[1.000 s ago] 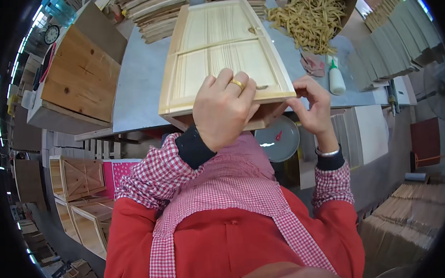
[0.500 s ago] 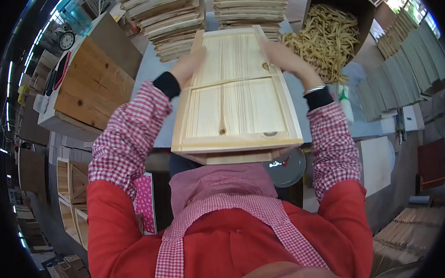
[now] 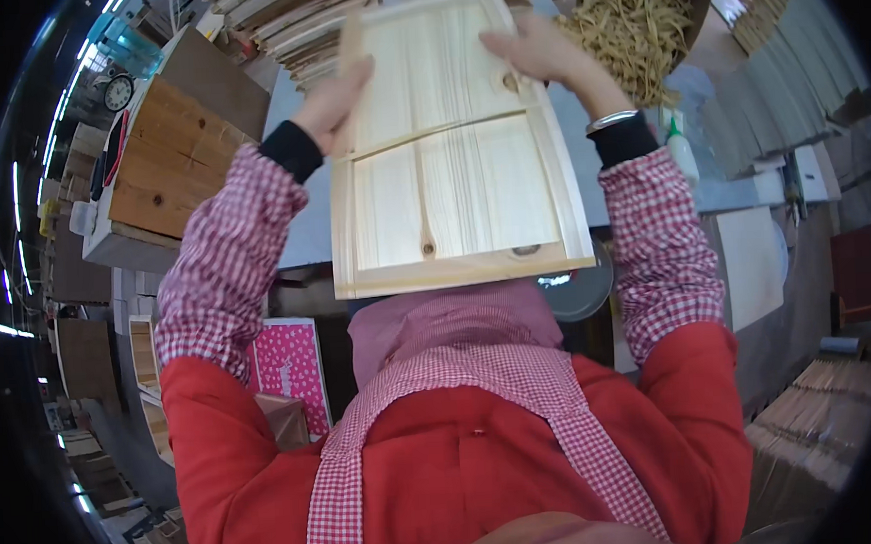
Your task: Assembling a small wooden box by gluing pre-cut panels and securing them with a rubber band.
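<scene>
A pale pine box or framed panel (image 3: 451,189) with raised rims tilts up in front of me over the bench. A thin tan band (image 3: 430,136) runs across its middle. My left hand (image 3: 338,96) grips the left side near the far end, fingers partly hidden by the side. My right hand (image 3: 540,53) is closed round the right side, with its thumb over the rim. The underside of the wooden piece is hidden.
Stacks of thin wooden boards (image 3: 294,30) stand at the back. Tan strips (image 3: 629,30) fill a bin at back right, near a white glue bottle with a green tip (image 3: 681,149) and grey panels (image 3: 787,91). A wooden cabinet (image 3: 178,152) with a clock stands left.
The wooden piece has been tipped and lifted, its far end moving up and away; its lower front side no longer shows. Both hands moved with it.
</scene>
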`<state>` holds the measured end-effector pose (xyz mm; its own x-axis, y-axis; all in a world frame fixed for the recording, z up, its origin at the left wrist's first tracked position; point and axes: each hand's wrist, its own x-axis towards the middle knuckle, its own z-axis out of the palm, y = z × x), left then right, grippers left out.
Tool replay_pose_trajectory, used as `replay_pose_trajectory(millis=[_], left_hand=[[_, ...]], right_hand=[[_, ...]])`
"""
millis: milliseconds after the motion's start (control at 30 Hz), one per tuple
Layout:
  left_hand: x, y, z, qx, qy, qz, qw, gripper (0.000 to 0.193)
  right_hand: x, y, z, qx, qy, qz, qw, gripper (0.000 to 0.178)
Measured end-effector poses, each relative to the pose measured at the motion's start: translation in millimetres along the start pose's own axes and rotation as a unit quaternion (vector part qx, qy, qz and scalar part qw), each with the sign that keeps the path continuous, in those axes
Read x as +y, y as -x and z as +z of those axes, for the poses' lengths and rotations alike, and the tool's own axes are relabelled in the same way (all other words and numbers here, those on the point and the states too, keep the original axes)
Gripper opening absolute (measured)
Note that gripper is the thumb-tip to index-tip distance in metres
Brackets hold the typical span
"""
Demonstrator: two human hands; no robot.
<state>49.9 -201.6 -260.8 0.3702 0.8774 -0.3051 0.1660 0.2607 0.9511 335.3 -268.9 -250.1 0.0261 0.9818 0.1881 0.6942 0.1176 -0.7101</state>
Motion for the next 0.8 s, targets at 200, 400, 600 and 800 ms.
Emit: replay_pose_trajectory(millis=[200,400,600,800], left_hand=[[60.9,89.5,23.8,0.146,-0.035,0.298,0.943,0.057],[-60.0,35.7,14.3,0.329,-0.17,0.502,0.781,0.054],[-61.4,38.7,33.6,0.312,-0.084,0.485,0.813,0.058],[-42.7,65.0,33.5,0.312,-0.049,0.484,0.816,0.058]], right_hand=[[-83.0,55.3,-39.5,0.355,-0.039,-0.322,0.877,0.021],[-6.5,76.2,55.4,0.358,0.091,-0.294,0.882,0.057],[-1.7,68.5,52.5,0.353,0.055,-0.33,0.874,0.07],[-25.2,81.7,45.1,0.373,0.059,-0.349,0.858,0.071]])
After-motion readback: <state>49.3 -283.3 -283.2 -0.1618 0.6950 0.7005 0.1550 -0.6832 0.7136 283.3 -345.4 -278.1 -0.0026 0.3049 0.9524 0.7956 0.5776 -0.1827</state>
